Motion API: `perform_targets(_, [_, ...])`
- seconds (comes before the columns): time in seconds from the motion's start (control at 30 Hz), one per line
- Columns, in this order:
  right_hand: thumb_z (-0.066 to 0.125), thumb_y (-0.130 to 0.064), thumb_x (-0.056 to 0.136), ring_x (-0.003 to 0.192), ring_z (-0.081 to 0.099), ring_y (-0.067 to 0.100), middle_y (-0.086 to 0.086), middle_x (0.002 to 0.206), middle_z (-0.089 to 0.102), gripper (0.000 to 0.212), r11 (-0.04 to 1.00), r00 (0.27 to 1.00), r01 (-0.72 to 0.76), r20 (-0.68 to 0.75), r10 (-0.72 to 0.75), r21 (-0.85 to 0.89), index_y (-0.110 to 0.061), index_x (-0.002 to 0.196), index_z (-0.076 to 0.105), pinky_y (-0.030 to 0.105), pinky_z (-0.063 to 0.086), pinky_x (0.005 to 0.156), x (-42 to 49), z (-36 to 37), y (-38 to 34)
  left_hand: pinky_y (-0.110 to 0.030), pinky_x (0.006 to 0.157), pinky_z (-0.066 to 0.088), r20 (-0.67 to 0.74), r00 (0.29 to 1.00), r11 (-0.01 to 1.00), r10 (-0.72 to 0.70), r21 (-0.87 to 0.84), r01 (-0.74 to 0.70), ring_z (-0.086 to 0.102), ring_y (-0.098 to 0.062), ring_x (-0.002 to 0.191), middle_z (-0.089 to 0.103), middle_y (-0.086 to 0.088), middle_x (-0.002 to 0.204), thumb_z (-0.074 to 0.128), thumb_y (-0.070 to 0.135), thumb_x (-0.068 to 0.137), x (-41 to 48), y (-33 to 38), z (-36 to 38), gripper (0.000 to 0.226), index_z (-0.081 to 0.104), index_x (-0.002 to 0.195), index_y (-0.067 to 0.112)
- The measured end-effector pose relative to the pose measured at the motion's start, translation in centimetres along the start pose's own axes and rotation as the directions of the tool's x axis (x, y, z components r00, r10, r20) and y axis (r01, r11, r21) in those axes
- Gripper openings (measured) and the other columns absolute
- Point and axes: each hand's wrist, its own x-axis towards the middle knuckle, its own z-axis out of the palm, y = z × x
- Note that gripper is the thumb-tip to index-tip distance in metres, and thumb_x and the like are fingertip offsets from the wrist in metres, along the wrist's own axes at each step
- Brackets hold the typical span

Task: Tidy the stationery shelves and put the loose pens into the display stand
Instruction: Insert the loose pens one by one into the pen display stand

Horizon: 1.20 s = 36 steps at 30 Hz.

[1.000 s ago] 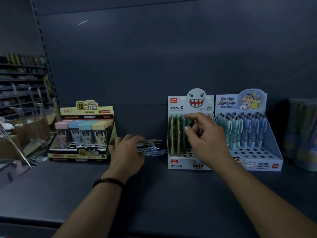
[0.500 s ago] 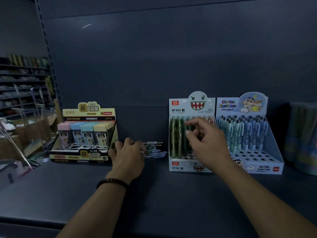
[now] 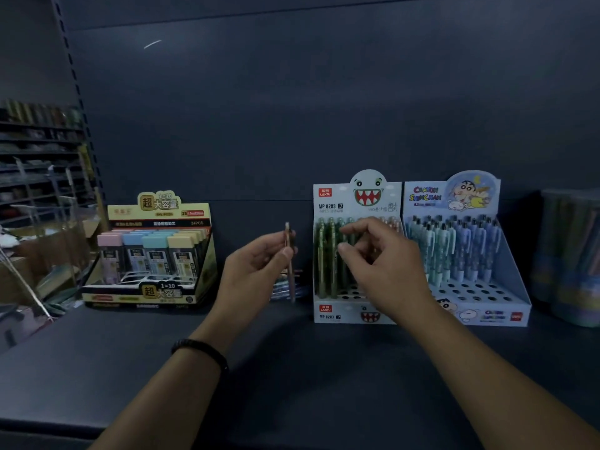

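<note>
Far left on the shelf (image 3: pixel 292 378) sits a yellow box (image 3: pixel 152 219). It holds little cases with pink, blue, green and yellow tops.

Next comes your left hand (image 3: pixel 256 271), with a black band (image 3: pixel 204 350) on the wrist. It is up above the shelf and pinches one pen (image 3: pixel 288 241) between thumb and fingers. The pen stands almost straight up.

Behind that hand a few loose pens (image 3: pixel 284 289) lie flat on the shelf, just beside the white display stand (image 3: pixel 337 315). The stand has a monster face with big teeth on top. Green pens (image 3: pixel 324 254) stand in its left holes.

Your right hand (image 3: pixel 386 264) is in front of those pens. Its fingers are loosely bent, and the thumb and first finger are a little apart with nothing between them. I cannot tell if it touches the pens.

Right beside the white stand is a blue stand (image 3: pixel 516 254) with a cartoon on top. It has blue and green pens in its back rows.

Far right is something tall and blurry (image 3: pixel 571 254).
</note>
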Motion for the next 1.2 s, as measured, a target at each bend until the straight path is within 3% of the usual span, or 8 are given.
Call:
perform_targets(0.13, [0.080, -0.037, 0.091, 0.067, 0.067, 0.014, -0.007, 0.082, 0.069, 0.025, 0.994, 0.999, 0.027, 0.036, -0.030, 0.103, -0.041, 0.114, 0.072, 0.046, 0.063, 0.067, -0.1, -0.1, -1.1, -0.035, 0.088, 0.059, -0.001, 0.996, 0.988, -0.084, -0.128, 0.084, 0.075, -0.017, 0.097, 0.080, -0.009, 0.103, 0.074, 0.011, 0.092, -0.1, 0.2, 0.7, 0.026, 0.074, 0.117, 0.015])
perform_targets(0.23, [0.082, -0.034, 0.091, 0.069, 0.070, 0.020, -0.007, 0.088, 0.074, 0.029, 0.983, 0.996, 0.033, 0.071, -0.046, 0.179, -0.040, 0.117, 0.074, 0.051, 0.062, 0.067, -0.1, -0.1, -1.6, -0.043, 0.092, 0.062, 0.062, 0.995, 0.984, -0.079, -0.157, 0.088, 0.076, -0.029, 0.101, 0.079, -0.013, 0.104, 0.076, 0.010, 0.088, -0.6, 0.4, 1.4, 0.027, 0.073, 0.115, 0.007])
perform_targets(0.4, [0.082, -0.017, 0.092, 0.071, 0.073, 0.021, 0.000, 0.082, 0.076, 0.012, 0.964, 0.995, -0.022, 0.103, -0.006, 0.264, -0.024, 0.101, 0.081, 0.049, 0.064, 0.068, -0.1, -0.1, -1.4, -0.030, 0.076, 0.062, 0.157, 0.986, 0.987, -0.048, -0.145, 0.072, 0.076, -0.026, 0.088, 0.079, -0.017, 0.097, 0.082, 0.022, 0.076, -1.0, 0.2, 2.8, 0.036, 0.076, 0.107, 0.004])
perform_targets(0.5, [0.080, -0.011, 0.092, 0.064, 0.071, 0.019, 0.000, 0.081, 0.075, 0.012, 0.963, 0.999, -0.023, 0.040, 0.013, 0.270, -0.019, 0.100, 0.081, 0.041, 0.063, 0.062, 0.6, -0.8, -1.4, -0.025, 0.070, 0.060, 0.148, 0.988, 0.999, 0.036, -0.022, -0.033, 0.075, -0.017, 0.079, 0.080, -0.007, 0.089, 0.083, 0.024, 0.079, -1.2, -0.1, 2.9, 0.025, 0.078, 0.101, 0.012])
perform_targets(0.57, [0.079, -0.012, 0.093, 0.056, 0.068, 0.028, 0.006, 0.084, 0.073, 0.016, 0.957, 0.993, -0.023, -0.101, 0.054, 0.290, -0.020, 0.107, 0.079, 0.038, 0.061, 0.057, 1.5, -1.7, -1.5, -0.021, 0.066, 0.056, 0.174, 0.966, 0.953, 0.190, 0.202, -0.224, 0.068, -0.010, 0.069, 0.077, 0.007, 0.083, 0.086, 0.023, 0.082, -1.5, -0.3, 2.8, 0.013, 0.079, 0.093, 0.022])
perform_targets(0.7, [0.079, -0.026, 0.094, 0.064, 0.067, 0.025, -0.006, 0.087, 0.072, 0.014, 0.991, 0.936, 0.029, -0.352, 0.019, 0.130, -0.030, 0.108, 0.076, 0.035, 0.058, 0.059, 2.5, -3.7, -0.6, -0.015, 0.060, 0.044, 0.362, 0.865, 0.725, 0.346, 0.482, -0.492, 0.056, -0.013, 0.063, 0.069, 0.025, 0.087, 0.084, 0.034, 0.087, -1.9, -0.6, 2.5, 0.010, 0.079, 0.095, 0.034])
perform_targets(0.87, [0.077, -0.033, 0.095, 0.077, 0.068, 0.011, -0.019, 0.088, 0.070, 0.013, 0.997, 0.934, 0.028, -0.354, -0.051, -0.070, -0.034, 0.108, 0.076, 0.045, 0.059, 0.073, 2.6, -4.4, 1.5, -0.003, 0.068, 0.041, 0.491, 0.816, 0.621, 0.305, 0.548, -0.561, 0.058, 0.012, 0.077, 0.062, 0.031, 0.087, 0.083, 0.028, 0.089, -1.8, -0.8, 2.4, 0.014, 0.081, 0.103, 0.029])
perform_targets(1.2, [0.077, -0.035, 0.095, 0.070, 0.065, 0.003, -0.020, 0.086, 0.071, 0.013, 0.986, 0.962, 0.010, -0.267, -0.055, -0.165, -0.037, 0.108, 0.076, 0.035, 0.058, 0.073, 2.5, -3.7, 2.3, -0.014, 0.066, 0.050, 0.535, 0.806, 0.656, 0.254, 0.516, -0.550, 0.067, -0.007, 0.073, 0.068, 0.023, 0.098, 0.079, 0.016, 0.092, -1.3, -1.8, 2.1, 0.025, 0.082, 0.105, 0.036])
